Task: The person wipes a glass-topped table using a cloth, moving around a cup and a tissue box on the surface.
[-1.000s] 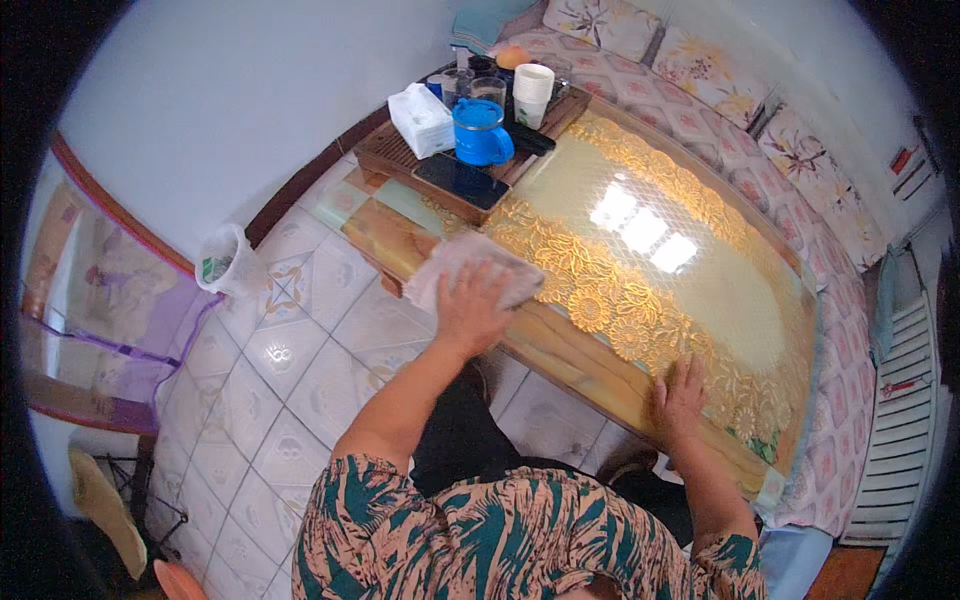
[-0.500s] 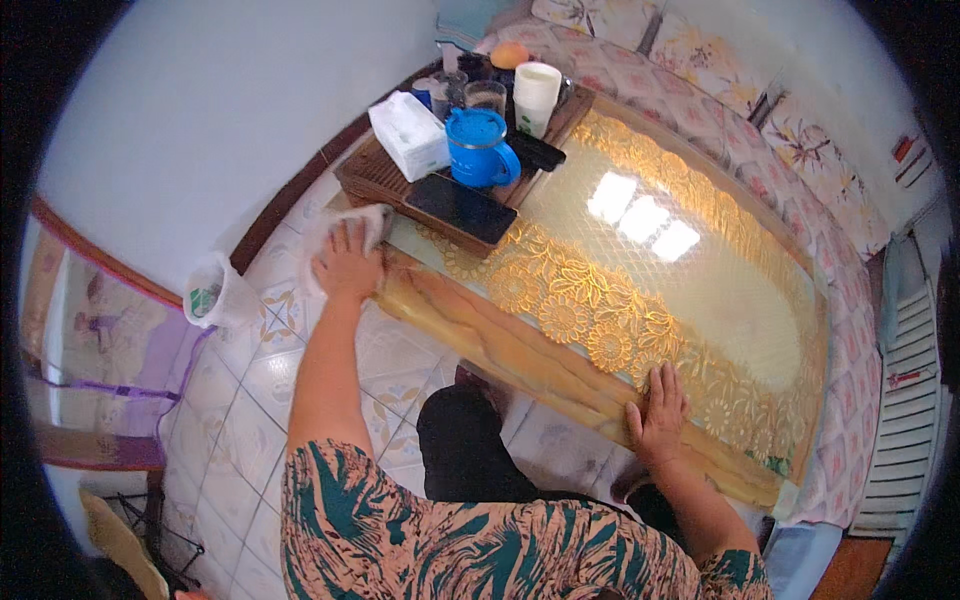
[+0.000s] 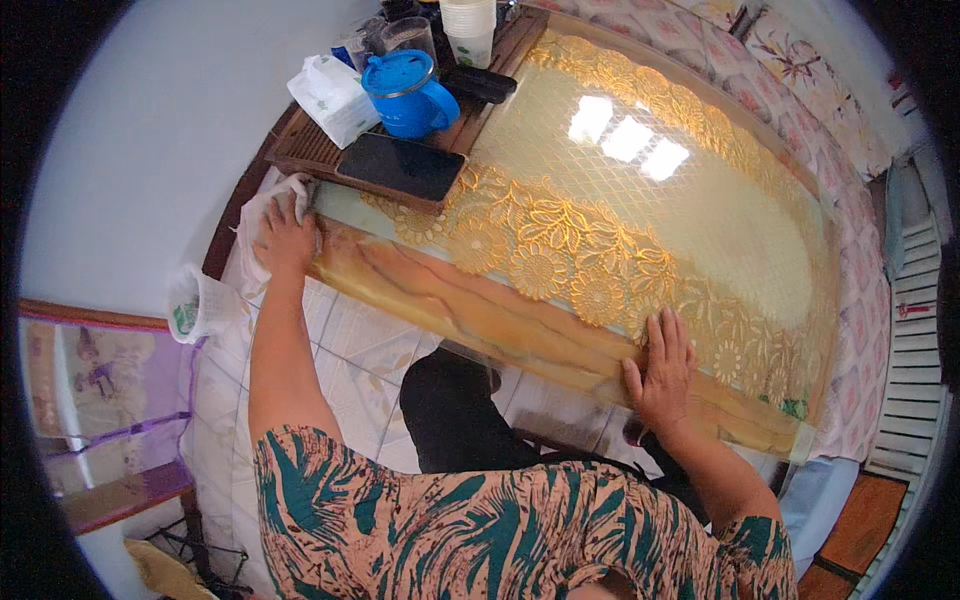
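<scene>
My left hand [image 3: 287,238] presses a crumpled white cloth [image 3: 256,250] against the left end of the low table, its fingers bent over it. Part of the cloth hangs past the table's corner. My right hand [image 3: 665,372] lies flat with fingers stretched on the near edge of the tabletop, holding nothing. Between them runs the marbled yellow-brown border [image 3: 450,300] of the table. Behind it lies a clear cover over a gold flower-patterned cloth [image 3: 565,240].
A slatted brown tray [image 3: 290,147] bears a blue lidded mug [image 3: 405,95], a tissue pack [image 3: 333,100], a black phone [image 3: 402,165] and stacked paper cups [image 3: 468,35]. A white bin [image 3: 200,305] stands by the wall. A pink patterned sofa [image 3: 850,330] borders the far side.
The view has shifted, so the tray and its things sit farther left and higher. My left hand and the cloth remain at the table's left end; my right hand stays on the near edge.
</scene>
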`<action>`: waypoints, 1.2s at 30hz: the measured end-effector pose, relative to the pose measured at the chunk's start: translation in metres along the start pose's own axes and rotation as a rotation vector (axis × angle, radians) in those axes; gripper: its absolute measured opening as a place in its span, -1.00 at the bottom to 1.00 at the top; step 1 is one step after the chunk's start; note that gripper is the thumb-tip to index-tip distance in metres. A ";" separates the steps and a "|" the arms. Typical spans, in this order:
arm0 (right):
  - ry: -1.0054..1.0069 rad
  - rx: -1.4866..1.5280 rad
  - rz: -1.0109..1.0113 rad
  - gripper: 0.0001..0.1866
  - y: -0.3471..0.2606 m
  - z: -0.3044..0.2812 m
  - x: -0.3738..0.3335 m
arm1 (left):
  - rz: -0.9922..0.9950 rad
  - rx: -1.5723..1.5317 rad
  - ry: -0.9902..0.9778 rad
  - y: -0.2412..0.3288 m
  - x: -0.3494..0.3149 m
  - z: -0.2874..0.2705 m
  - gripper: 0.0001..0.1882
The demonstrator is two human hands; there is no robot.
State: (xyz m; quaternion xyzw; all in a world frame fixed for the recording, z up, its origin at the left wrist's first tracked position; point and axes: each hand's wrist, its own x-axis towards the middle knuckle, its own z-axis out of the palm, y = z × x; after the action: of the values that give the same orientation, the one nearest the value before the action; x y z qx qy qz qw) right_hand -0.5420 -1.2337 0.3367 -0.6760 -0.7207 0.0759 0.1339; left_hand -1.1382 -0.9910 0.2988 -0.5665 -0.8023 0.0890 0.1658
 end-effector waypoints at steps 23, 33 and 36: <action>0.297 0.447 0.001 -0.55 0.066 0.006 -0.055 | 0.931 -0.600 0.038 0.310 -0.345 -0.196 -0.22; 0.410 0.624 0.301 -0.69 0.102 -0.017 -0.157 | 0.160 -0.273 0.005 0.175 -0.217 -0.131 -0.31; 0.400 0.692 0.268 -0.73 0.079 -0.016 -0.161 | 0.341 -0.303 0.024 0.226 -0.254 -0.142 -0.32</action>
State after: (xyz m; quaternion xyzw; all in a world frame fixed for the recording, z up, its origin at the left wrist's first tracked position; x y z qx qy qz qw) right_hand -0.4537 -1.3890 0.3145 -0.6804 -0.5182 0.1975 0.4790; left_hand -0.8107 -1.1582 0.3144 -0.7134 -0.6970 -0.0126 0.0707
